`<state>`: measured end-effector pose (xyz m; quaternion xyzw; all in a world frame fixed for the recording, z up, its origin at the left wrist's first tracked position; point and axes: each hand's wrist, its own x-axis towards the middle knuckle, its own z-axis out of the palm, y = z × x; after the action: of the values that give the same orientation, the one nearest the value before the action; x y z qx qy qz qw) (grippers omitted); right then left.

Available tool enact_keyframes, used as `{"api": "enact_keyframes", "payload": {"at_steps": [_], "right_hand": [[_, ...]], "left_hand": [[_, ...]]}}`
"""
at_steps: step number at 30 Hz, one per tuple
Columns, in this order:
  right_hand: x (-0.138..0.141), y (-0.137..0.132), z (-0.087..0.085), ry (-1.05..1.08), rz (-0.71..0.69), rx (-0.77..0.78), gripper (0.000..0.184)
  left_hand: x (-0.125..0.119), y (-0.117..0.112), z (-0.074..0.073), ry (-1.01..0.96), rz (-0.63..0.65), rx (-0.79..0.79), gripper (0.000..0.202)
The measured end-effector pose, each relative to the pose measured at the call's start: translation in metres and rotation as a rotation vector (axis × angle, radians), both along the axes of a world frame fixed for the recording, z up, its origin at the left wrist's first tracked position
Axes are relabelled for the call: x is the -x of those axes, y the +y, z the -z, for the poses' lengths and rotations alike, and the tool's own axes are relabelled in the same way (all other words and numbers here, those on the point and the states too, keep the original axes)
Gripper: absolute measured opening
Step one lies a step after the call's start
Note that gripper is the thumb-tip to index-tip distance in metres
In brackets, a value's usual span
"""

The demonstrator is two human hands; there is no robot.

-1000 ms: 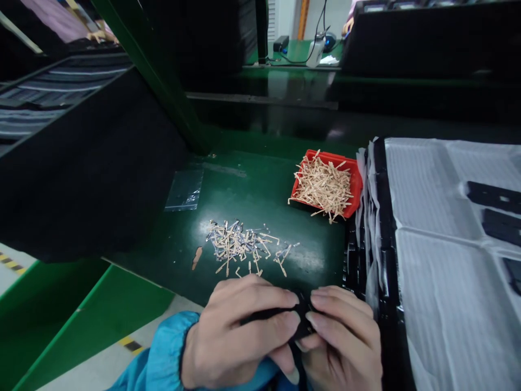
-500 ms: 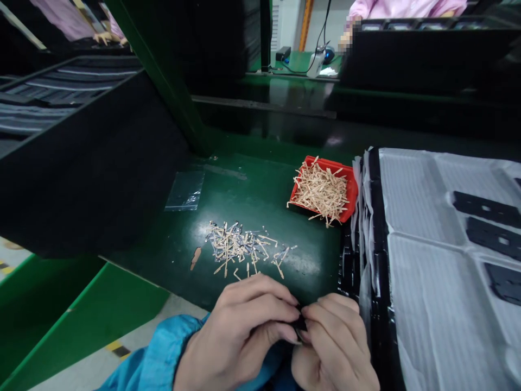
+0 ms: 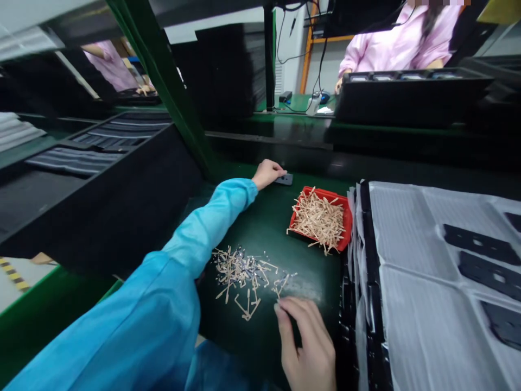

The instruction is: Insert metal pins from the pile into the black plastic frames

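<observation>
Okay so the left hand (image 3: 266, 174), blue sleeve (image 3: 203, 228) stretched way out, is up at the far edge of the dark green bench (image 3: 260, 228), its fingers (image 3: 277, 169) lying right on a small flat black perforated plate (image 3: 284, 179). Can't really tell if they're pinching it or just touching it. The right hand (image 3: 305, 342) sits near the front, fingers (image 3: 285, 315) narrow and loosely curled with nothing visible in them, tips just beside a loose scatter of thin tan strips (image 3: 240, 274) on the bench. Past that there's a shallow red plastic tray (image 3: 344, 217) heaped with more tan strips (image 3: 319, 220). On the right, a black tray lined with crinkled white sheet (image 3: 407, 244) holds flat black plates (image 3: 480, 244), and a co-worker in a pink smock (image 3: 399, 38) sits across the way.
</observation>
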<state>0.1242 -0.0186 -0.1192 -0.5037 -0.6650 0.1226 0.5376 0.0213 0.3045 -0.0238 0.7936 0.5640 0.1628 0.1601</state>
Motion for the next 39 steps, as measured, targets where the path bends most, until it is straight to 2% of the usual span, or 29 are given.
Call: {"api": "enact_keyframes", "payload": {"at_steps": [2, 4, 6, 10, 12, 14, 17, 20, 24, 28, 31, 33, 39], "right_hand": [[0.002, -0.002, 0.004, 0.011, -0.026, 0.022, 0.015], [0.007, -0.005, 0.007, 0.028, -0.031, 0.052, 0.017], [0.012, -0.009, 0.010, 0.047, -0.033, 0.080, 0.018], [0.022, -0.014, 0.013, 0.051, -0.065, 0.099, 0.016], [0.023, -0.015, 0.014, 0.043, -0.083, 0.079, 0.017], [0.022, -0.014, 0.015, 0.019, -0.113, 0.073, 0.018], [0.014, -0.012, 0.013, -0.043, -0.166, 0.098, 0.017], [0.005, -0.009, 0.012, -0.082, -0.191, 0.088, 0.016], [0.004, -0.005, 0.011, -0.067, -0.144, 0.076, 0.014], [0.013, 0.001, 0.001, 0.031, -0.032, 0.172, 0.023], [0.020, 0.005, -0.010, 0.087, -0.070, 0.227, 0.021], [0.021, 0.006, -0.016, 0.134, -0.106, 0.249, 0.018], [0.020, 0.006, -0.022, 0.225, -0.121, 0.332, 0.016]], "left_hand": [[-0.013, 0.014, 0.004, 0.024, 0.016, -0.007, 0.036], [-0.008, 0.005, 0.006, 0.046, 0.070, -0.018, 0.038], [0.012, -0.022, 0.006, 0.068, 0.199, 0.014, 0.037], [0.062, -0.092, 0.002, 0.092, 0.585, 0.205, 0.020], [0.077, -0.121, 0.006, 0.087, 0.687, 0.258, 0.011], [0.082, -0.138, 0.015, 0.084, 0.706, 0.267, 0.009], [0.084, -0.144, 0.029, 0.072, 0.655, 0.251, 0.011], [0.088, -0.142, 0.035, 0.020, 0.561, 0.227, 0.020], [0.097, -0.156, 0.025, -0.134, 0.308, 0.159, 0.012], [0.094, -0.198, 0.010, -0.346, 0.017, 0.131, 0.012], [0.084, -0.230, 0.004, -0.496, -0.036, 0.241, 0.015], [0.079, -0.243, 0.006, -0.578, -0.051, 0.310, 0.017], [0.076, -0.247, 0.020, -0.699, -0.108, 0.383, 0.017]]}}
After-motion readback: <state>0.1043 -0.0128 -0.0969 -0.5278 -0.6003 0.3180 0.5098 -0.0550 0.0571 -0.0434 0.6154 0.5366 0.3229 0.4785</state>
